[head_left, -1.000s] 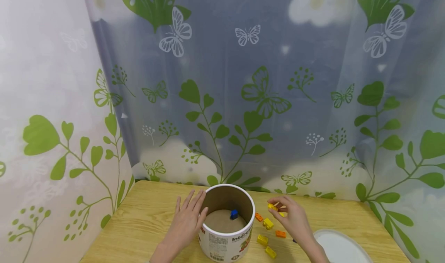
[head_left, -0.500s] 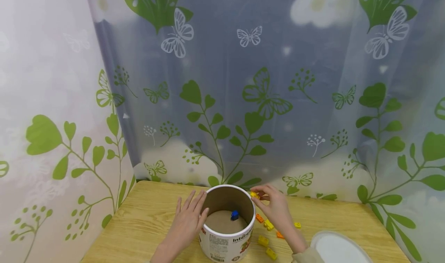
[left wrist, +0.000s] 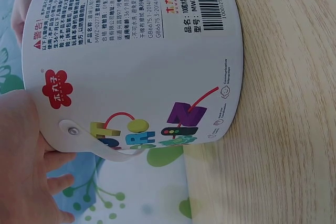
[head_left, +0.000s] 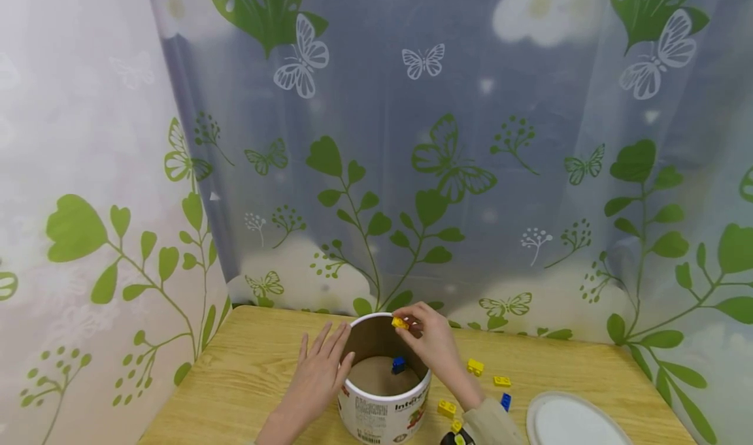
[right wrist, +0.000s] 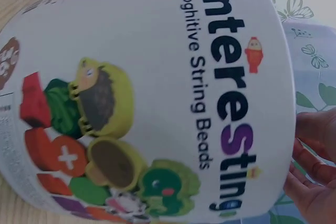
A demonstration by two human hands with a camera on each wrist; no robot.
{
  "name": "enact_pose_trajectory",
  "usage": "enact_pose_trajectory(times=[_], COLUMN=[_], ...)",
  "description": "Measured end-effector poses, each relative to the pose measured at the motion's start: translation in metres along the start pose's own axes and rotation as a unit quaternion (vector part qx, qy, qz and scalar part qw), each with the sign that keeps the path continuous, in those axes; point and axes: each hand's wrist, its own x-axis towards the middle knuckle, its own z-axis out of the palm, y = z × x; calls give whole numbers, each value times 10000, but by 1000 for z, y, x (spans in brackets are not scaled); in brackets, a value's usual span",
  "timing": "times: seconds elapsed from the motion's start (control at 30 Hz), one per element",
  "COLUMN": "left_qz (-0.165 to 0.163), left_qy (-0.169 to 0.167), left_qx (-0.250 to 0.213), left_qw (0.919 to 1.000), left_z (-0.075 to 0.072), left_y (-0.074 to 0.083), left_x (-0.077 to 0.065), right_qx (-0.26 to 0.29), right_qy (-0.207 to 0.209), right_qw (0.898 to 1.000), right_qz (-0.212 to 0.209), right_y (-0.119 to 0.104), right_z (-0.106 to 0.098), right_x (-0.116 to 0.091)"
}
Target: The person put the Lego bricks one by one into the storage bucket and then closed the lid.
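Observation:
A round white tub (head_left: pixel 373 413) with printed sides stands on the table, and a dark blue toy brick (head_left: pixel 398 365) lies inside on its floor. My right hand (head_left: pixel 434 340) pinches a yellow toy brick (head_left: pixel 400 323) between thumb and fingers over the tub's far right rim. On the left side, my left hand (head_left: pixel 316 372) rests against the rim with its fingers straight. The left wrist view shows that hand (left wrist: pixel 26 166) beside the tub's wall (left wrist: pixel 131 72). In the right wrist view, the tub's wall hides the pinched brick.
Right of the tub lie loose bricks on the wooden table (head_left: pixel 247 347): yellow ones (head_left: pixel 475 366), (head_left: pixel 446 408) and a blue one (head_left: pixel 506 402). A round white lid (head_left: pixel 573 419) lies farther right. A patterned curtain (head_left: pixel 376 170) hangs behind the table.
My right hand has carried the yellow brick leftward from above the loose bricks to over the tub's opening. The left hand has stayed at the rim.

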Motion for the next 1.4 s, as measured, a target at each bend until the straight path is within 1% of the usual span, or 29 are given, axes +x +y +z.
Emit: enact_pose_trajectory(times=[0.17, 0.3, 0.43, 0.53, 0.83, 1.0, 1.1, 1.17, 1.4], left_qz=[-33, -51, -53, -66, -118, -80, -42, -33, -25], left_qy=[-17, -44, -38, -53, -86, -47, -29, -37, -52], left_qx=[16, 38, 91, 93, 32, 39, 23, 6, 42], left_qw=[10000, 10000, 9999, 9999, 9999, 9999, 10000, 10000, 10000], left_z=[1, 1, 1, 1, 1, 1, 0, -1, -1], left_y=[0, 0, 0, 0, 1, 1, 1, 1, 0], left_x=[0, 0, 0, 1, 1, 1, 0, 0, 0], right_qx=[30, 114, 46, -37, -237, -249, -178, -140, -32], right_qy=[-89, -359, -664, -795, -957, -1067, -1063, -977, -354], right_qw=[9999, 9992, 9977, 9968, 9949, 9938, 9940, 9949, 9987], right_qz=[-71, -113, -129, -111, -187, -195, -202, -207, -379], right_y=[1, 3, 5, 6, 7, 8, 9, 9, 8], right_z=[8, 13, 18, 21, 25, 27, 27, 27, 26], right_x=[8, 9, 7, 6, 3, 3, 3, 3, 2])
